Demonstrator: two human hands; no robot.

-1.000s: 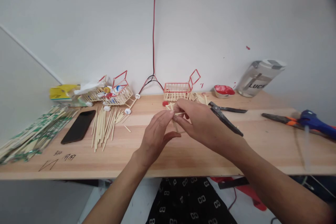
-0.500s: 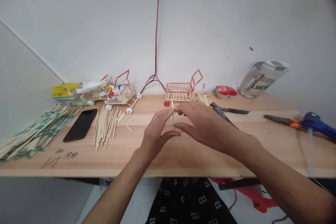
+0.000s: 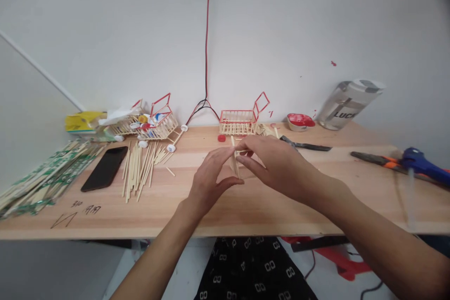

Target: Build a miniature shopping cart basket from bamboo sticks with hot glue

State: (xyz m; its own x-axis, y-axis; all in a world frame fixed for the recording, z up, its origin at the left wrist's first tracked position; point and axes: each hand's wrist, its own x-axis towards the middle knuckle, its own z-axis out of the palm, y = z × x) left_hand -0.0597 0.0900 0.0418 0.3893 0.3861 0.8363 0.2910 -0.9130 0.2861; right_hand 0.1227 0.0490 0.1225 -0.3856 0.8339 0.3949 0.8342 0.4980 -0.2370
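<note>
Between my hands, over the middle of the table, is a small frame of thin wooden sticks (image 3: 236,164). My left hand (image 3: 214,173) has its thumb and fingers curved round the frame's left side and near end. The fingers of my right hand (image 3: 262,154) are pinched on a stick at the frame's upper right, partly hidden by the hand. Just behind my hands stands a small stick cart with red trim (image 3: 238,122), and a red cap (image 3: 221,138) lies in front of it.
Loose sticks (image 3: 135,171), a phone (image 3: 104,168) and wrapped sticks (image 3: 45,176) lie left, before two filled carts (image 3: 158,126). Rightward are a red-filled dish (image 3: 300,121), black-handled tool (image 3: 309,146), tilted container (image 3: 348,105), pliers (image 3: 372,158) and blue glue gun (image 3: 422,164).
The view has shifted slightly, so the table items appear a little further left. My right thumb has moved up closer to its fingers, and the small stick frame shows more between my hands.
</note>
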